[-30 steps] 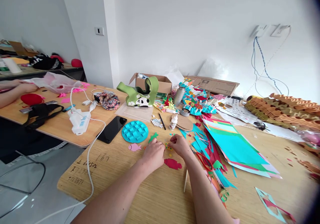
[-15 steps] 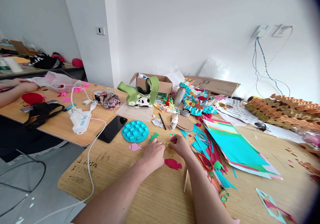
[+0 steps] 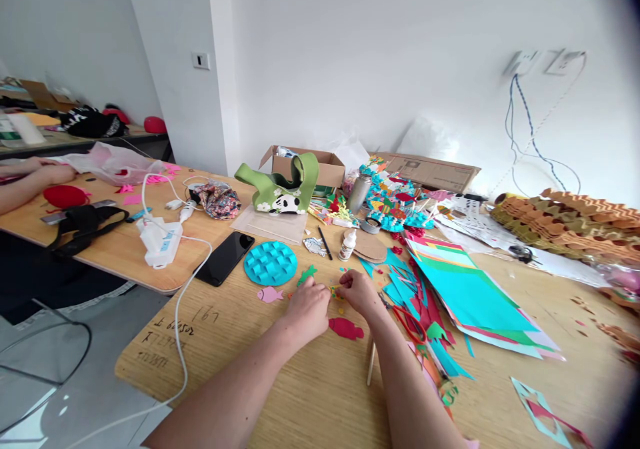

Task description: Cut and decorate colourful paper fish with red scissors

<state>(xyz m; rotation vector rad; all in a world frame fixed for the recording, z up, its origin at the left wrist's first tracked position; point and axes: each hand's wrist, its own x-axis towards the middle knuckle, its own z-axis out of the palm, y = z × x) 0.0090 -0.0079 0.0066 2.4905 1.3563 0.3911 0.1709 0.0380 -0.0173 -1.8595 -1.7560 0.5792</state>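
My left hand [image 3: 309,305] rests low over the table with its fingers curled together. Just right of it, my right hand [image 3: 359,291] is closed in a pinch. Small coloured paper dots [image 3: 341,311] lie between and around the fingertips; whatever the fingers grip is too small or hidden. A dark pink paper fish [image 3: 346,328] lies flat below the hands. A green paper fish [image 3: 307,274] and a pink paper fish [image 3: 271,294] lie left of my left hand. Beyond them sits a round blue woven-paper disc [image 3: 271,263]. A glue bottle [image 3: 347,245] stands upright behind my right hand.
Red-handled scissors [image 3: 413,325] lie among paper scraps beside my right forearm, near a wooden stick [image 3: 371,362]. Coloured paper sheets [image 3: 480,295] are stacked at right. A phone [image 3: 225,258] and a power strip [image 3: 163,241] are at left. Another person's hands [image 3: 53,171] show far left.
My two hands stay almost in place. At far left, the other person's hands and forearm have shifted slightly.
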